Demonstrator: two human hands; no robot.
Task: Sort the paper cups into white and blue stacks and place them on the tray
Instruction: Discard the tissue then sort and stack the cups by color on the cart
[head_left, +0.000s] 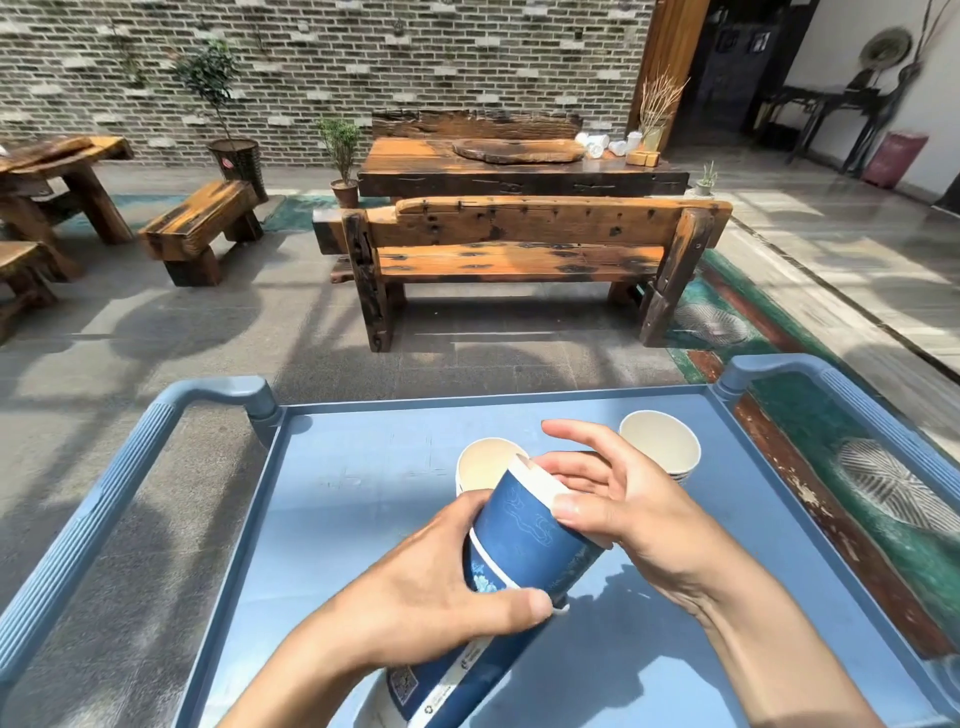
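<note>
A nested stack of paper cups (483, 644) lies tilted over the blue tray (363, 467), bottom ends pointing away from me. My left hand (431, 592) grips the stack around its middle. My right hand (618, 499) holds the top blue cup (530, 535) near its base, thumb on its side and fingers over the end. Behind the hands, a white cup (480, 462) stands upright on the tray, partly hidden. To its right stands another upright stack of cups (662, 447), with blue showing at its lower edge.
The tray tops a blue cart with ribbed handles at the left (88, 519) and right (883, 421). Beyond it stand a wooden bench (519, 249), a wooden table (519, 166), stools at the left and potted plants by a brick wall.
</note>
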